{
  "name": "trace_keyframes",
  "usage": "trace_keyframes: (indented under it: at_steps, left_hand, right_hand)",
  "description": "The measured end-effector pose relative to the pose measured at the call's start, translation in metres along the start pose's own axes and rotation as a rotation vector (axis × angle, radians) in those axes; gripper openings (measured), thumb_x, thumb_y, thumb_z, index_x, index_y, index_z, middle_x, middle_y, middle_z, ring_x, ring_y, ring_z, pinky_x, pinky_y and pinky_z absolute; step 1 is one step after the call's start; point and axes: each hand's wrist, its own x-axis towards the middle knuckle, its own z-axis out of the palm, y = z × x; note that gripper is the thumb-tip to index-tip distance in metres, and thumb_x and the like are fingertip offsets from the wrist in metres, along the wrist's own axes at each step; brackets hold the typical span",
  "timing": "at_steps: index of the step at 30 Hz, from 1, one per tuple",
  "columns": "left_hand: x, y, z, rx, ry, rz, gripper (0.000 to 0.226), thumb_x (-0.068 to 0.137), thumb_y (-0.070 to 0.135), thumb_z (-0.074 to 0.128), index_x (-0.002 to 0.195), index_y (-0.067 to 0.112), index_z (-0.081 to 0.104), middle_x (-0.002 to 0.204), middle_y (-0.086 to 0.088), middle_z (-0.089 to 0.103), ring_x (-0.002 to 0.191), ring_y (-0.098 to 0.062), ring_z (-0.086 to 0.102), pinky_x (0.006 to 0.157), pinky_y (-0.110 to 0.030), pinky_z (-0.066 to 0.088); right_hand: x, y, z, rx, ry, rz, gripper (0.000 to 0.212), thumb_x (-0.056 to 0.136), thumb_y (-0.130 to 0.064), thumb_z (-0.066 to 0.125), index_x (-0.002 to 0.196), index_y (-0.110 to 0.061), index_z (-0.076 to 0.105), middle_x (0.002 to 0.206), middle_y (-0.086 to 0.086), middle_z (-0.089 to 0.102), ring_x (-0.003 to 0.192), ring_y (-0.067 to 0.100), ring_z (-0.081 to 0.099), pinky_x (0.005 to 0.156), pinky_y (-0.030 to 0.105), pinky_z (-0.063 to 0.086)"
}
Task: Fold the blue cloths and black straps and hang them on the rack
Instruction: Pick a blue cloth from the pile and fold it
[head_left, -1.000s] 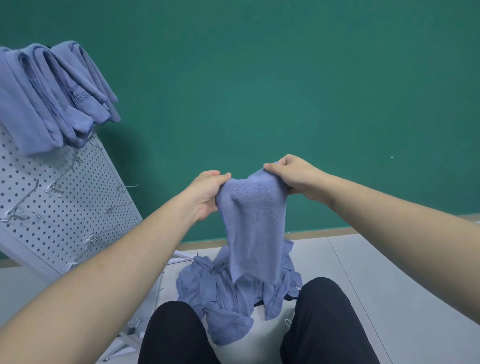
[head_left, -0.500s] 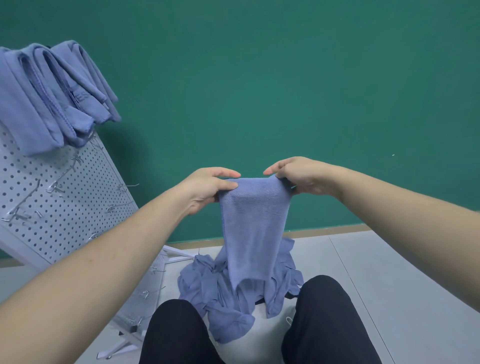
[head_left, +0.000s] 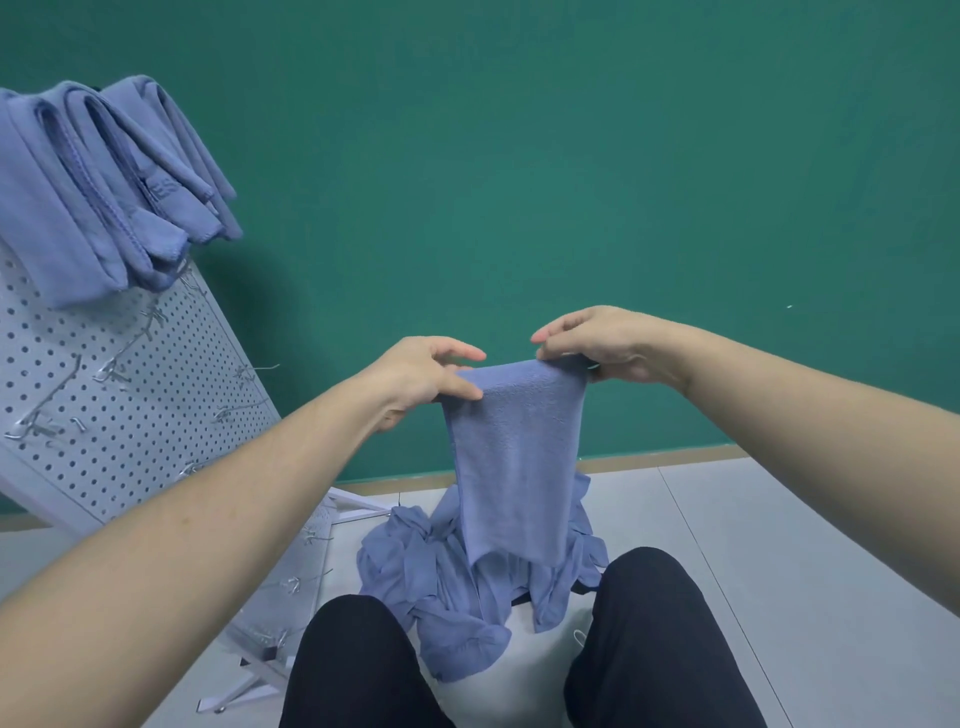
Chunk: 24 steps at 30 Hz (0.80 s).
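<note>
A folded blue cloth (head_left: 514, 457) hangs down in front of me, held by its top edge. My left hand (head_left: 421, 374) pinches its left top corner between thumb and fingers. My right hand (head_left: 608, 345) pinches the right top corner, its fingers stretched over the fold. Below the cloth lies a heap of crumpled blue cloths (head_left: 447, 582) on a white surface between my knees. A white pegboard rack (head_left: 119, 395) leans at the left, with several folded blue cloths (head_left: 104, 182) draped over its top. No black straps show clearly.
Metal hooks (head_left: 244, 410) stick out of the pegboard face. The rack's white foot (head_left: 234, 696) stands on the grey floor by my left knee. My black-trousered knees (head_left: 660, 644) fill the bottom. A green wall (head_left: 571, 182) closes the back.
Both hands have sunk a little and shifted their grip along the cloth's top edge, fingers now more stretched out. The cloth hangs flatter and wider at the top.
</note>
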Motion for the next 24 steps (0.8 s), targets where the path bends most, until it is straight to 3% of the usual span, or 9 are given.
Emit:
trace_keyframes:
  at_steps: [3, 5, 7, 10, 12, 16, 19, 21, 24]
  left_hand:
    - [0.002, 0.000, 0.003, 0.200, -0.005, 0.028, 0.042, 0.073, -0.002, 0.081, 0.098, 0.031, 0.074, 0.108, 0.003, 0.073, 0.105, -0.012, 0.065, 0.097, -0.026, 0.050]
    - [0.001, 0.003, 0.006, 0.318, -0.041, 0.036, 0.035, 0.078, 0.002, 0.078, 0.101, 0.028, 0.077, 0.102, 0.007, 0.076, 0.097, -0.010, 0.067, 0.089, -0.023, 0.051]
    - [-0.001, 0.007, 0.008, 0.453, -0.050, 0.056, 0.027, 0.082, 0.007, 0.075, 0.103, 0.025, 0.079, 0.098, 0.006, 0.076, 0.088, -0.009, 0.066, 0.081, -0.022, 0.052]
    - [-0.001, 0.011, 0.006, 0.538, -0.029, 0.079, 0.011, 0.086, 0.018, 0.073, 0.094, 0.024, 0.079, 0.095, 0.002, 0.077, 0.082, -0.012, 0.063, 0.084, -0.033, 0.055]
    - [-0.001, 0.010, 0.002, 0.498, -0.025, 0.088, 0.007, 0.089, 0.023, 0.071, 0.091, 0.023, 0.078, 0.095, 0.002, 0.076, 0.082, -0.012, 0.062, 0.087, -0.037, 0.054]
    - [0.002, -0.001, -0.007, 0.366, -0.004, 0.094, 0.014, 0.094, 0.032, 0.065, 0.087, 0.020, 0.069, 0.089, 0.006, 0.068, 0.082, -0.011, 0.055, 0.080, -0.029, 0.044]
    - [0.003, -0.007, -0.006, 0.054, 0.015, 0.106, 0.015, 0.096, 0.033, 0.062, 0.085, 0.022, 0.062, 0.085, 0.009, 0.066, 0.082, -0.011, 0.058, 0.086, -0.030, 0.048]
    - [0.001, -0.007, -0.001, -0.190, 0.073, 0.123, 0.015, 0.097, 0.031, 0.063, 0.087, 0.020, 0.061, 0.082, 0.008, 0.067, 0.077, -0.012, 0.059, 0.078, -0.027, 0.052]
    - [0.002, -0.004, 0.008, -0.345, 0.243, 0.141, 0.018, 0.096, 0.036, 0.065, 0.091, 0.018, 0.063, 0.086, 0.006, 0.068, 0.077, -0.013, 0.058, 0.071, -0.026, 0.048]
  right_hand:
    - [-0.003, 0.001, -0.003, -0.188, -0.082, 0.007, 0.042, 0.079, -0.020, 0.083, 0.118, -0.024, 0.067, 0.104, -0.001, 0.067, 0.095, 0.015, 0.059, 0.084, 0.030, 0.047]
    - [-0.004, 0.000, 0.000, -0.375, -0.080, -0.023, 0.049, 0.075, -0.024, 0.086, 0.118, -0.028, 0.066, 0.108, -0.002, 0.063, 0.099, 0.018, 0.058, 0.088, 0.032, 0.048]
    - [-0.004, -0.001, 0.004, -0.632, -0.035, -0.069, 0.042, 0.076, -0.023, 0.083, 0.114, -0.029, 0.065, 0.106, -0.002, 0.063, 0.096, 0.019, 0.059, 0.089, 0.033, 0.051]
    - [-0.006, -0.003, 0.007, -0.812, 0.012, -0.103, 0.015, 0.084, -0.019, 0.071, 0.098, -0.024, 0.067, 0.098, 0.001, 0.067, 0.087, 0.022, 0.058, 0.074, 0.031, 0.050]
    - [-0.008, -0.002, 0.002, -0.729, 0.014, -0.090, 0.006, 0.086, -0.023, 0.070, 0.092, -0.021, 0.069, 0.093, -0.001, 0.066, 0.087, 0.021, 0.057, 0.072, 0.029, 0.046]
    - [-0.005, 0.007, -0.009, -0.446, 0.025, -0.085, 0.020, 0.087, -0.038, 0.071, 0.098, -0.020, 0.073, 0.108, -0.006, 0.068, 0.106, 0.016, 0.058, 0.093, 0.032, 0.045]
    - [-0.006, 0.014, -0.007, -0.135, 0.007, -0.164, 0.023, 0.094, -0.042, 0.062, 0.110, -0.028, 0.072, 0.116, -0.018, 0.069, 0.113, 0.006, 0.060, 0.094, 0.032, 0.043]
    - [-0.006, 0.015, 0.000, 0.085, 0.008, -0.213, 0.026, 0.100, -0.041, 0.053, 0.115, -0.029, 0.071, 0.115, -0.018, 0.072, 0.109, 0.003, 0.064, 0.095, 0.033, 0.048]
    - [-0.002, 0.010, 0.017, 0.105, 0.204, -0.271, 0.034, 0.105, -0.043, 0.039, 0.112, -0.025, 0.066, 0.112, -0.014, 0.069, 0.103, 0.004, 0.064, 0.091, 0.029, 0.047]
